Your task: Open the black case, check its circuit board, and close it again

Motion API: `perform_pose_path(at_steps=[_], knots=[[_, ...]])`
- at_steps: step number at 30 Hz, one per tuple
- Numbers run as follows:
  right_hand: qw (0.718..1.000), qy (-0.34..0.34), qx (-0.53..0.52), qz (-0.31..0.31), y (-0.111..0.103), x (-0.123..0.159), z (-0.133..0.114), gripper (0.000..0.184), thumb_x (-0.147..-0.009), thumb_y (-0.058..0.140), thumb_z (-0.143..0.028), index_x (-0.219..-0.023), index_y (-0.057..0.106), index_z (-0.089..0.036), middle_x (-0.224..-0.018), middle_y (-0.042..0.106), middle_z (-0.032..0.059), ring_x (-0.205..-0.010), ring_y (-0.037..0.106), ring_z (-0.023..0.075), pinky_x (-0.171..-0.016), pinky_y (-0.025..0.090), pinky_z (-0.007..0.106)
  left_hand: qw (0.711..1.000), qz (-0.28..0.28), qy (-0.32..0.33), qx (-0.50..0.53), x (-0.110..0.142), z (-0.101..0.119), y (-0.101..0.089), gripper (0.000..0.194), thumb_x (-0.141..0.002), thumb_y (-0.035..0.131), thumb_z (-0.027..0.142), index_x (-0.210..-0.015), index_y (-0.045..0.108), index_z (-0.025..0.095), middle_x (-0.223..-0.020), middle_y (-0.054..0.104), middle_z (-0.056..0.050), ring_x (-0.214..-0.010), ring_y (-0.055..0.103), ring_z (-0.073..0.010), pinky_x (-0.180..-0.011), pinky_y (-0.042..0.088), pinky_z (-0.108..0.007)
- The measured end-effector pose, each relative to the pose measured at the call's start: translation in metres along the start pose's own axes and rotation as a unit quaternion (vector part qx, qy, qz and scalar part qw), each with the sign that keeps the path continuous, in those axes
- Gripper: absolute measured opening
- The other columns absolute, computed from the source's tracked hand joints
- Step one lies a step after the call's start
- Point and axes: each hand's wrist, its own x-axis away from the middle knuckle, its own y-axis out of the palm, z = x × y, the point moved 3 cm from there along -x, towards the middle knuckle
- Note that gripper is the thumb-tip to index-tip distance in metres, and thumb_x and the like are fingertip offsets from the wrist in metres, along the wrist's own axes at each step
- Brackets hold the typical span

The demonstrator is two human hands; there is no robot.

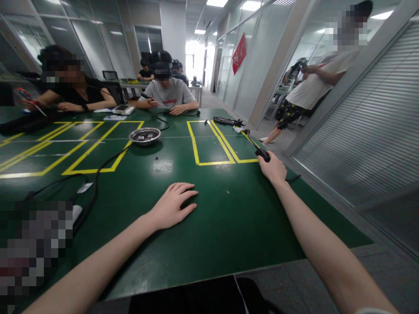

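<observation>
Palm down on the green table (pixel 209 235), my left hand (pixel 175 205) is empty with its fingers apart. My right hand (pixel 272 166), further off near the table's right edge, is closed around a black corded handle (pixel 262 154). A thin dark shaft or cord runs from that handle toward the far side; I cannot tell its exact kind. A short dark cable end (pixel 293 178) shows beside my right wrist. Close to the handle lies yellow tape (pixel 247 161) marking a rectangle on the table.
A round metal dish (pixel 145 136) holds several small metal parts. Black tripod-like gear (pixel 227 121) lies at the far right. Black cables (pixel 96 187) cross the left side. A co-worker (pixel 168 89) sits opposite, another person (pixel 77 85) at the left; a person (pixel 319 78) stands at the right.
</observation>
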Motion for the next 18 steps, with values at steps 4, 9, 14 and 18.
perform_pose_path(at_steps=[4, 9, 14, 18], knots=[[1.0, -0.02, 0.014, -0.006, 0.0073, -0.0029, 0.0036, 0.06, -0.091, 0.063, -0.054, -0.143, 0.063, -0.026, -0.123, 0.071, 0.0153, -0.108, 0.07, 0.0345, -0.092, 0.055, 0.045, 1.0, -0.007, -0.007, -0.003, -0.0001, 0.0005, -0.0001, 0.034, -0.102, 0.06, 0.034, -0.133, 0.067, 0.021, -0.147, 0.061, -0.012, -0.138, 0.054, -0.0304, -0.118, 0.041, -0.055], [0.997, -0.049, 0.044, -0.039, 0.0073, 0.0001, -0.0026, 0.059, -0.089, 0.065, -0.053, -0.14, 0.066, -0.024, -0.133, 0.066, 0.0159, -0.11, 0.07, 0.0355, -0.091, 0.056, 0.044, 1.0, -0.005, -0.004, -0.004, -0.0003, -0.0007, 0.0011, 0.035, -0.102, 0.06, 0.036, -0.133, 0.067, 0.022, -0.147, 0.061, -0.012, -0.138, 0.054, -0.0301, -0.118, 0.042, -0.055], [1.0, -0.02, 0.001, -0.017, 0.0016, -0.0013, -0.0037, 0.05, -0.093, 0.062, -0.048, -0.134, 0.07, -0.021, -0.123, 0.073, 0.0175, -0.11, 0.07, 0.0354, -0.091, 0.054, 0.043, 1.0, 0.001, -0.001, -0.008, 0.0004, -0.0025, 0.0024, 0.034, -0.102, 0.059, 0.036, -0.133, 0.067, 0.023, -0.147, 0.062, -0.011, -0.137, 0.054, -0.0298, -0.118, 0.042, -0.055], [0.999, 0.008, -0.033, -0.009, 0.0, -0.005, 0.0006, 0.041, -0.095, 0.057, -0.043, -0.123, 0.074, -0.018, -0.107, 0.077, 0.0177, -0.101, 0.072, 0.034, -0.086, 0.053, 0.04, 1.0, 0.0, 0.0, -0.007, 0.0007, -0.0023, 0.0022, 0.034, -0.102, 0.059, 0.036, -0.133, 0.067, 0.023, -0.147, 0.062, -0.011, -0.138, 0.054, -0.0298, -0.118, 0.042, -0.055]])
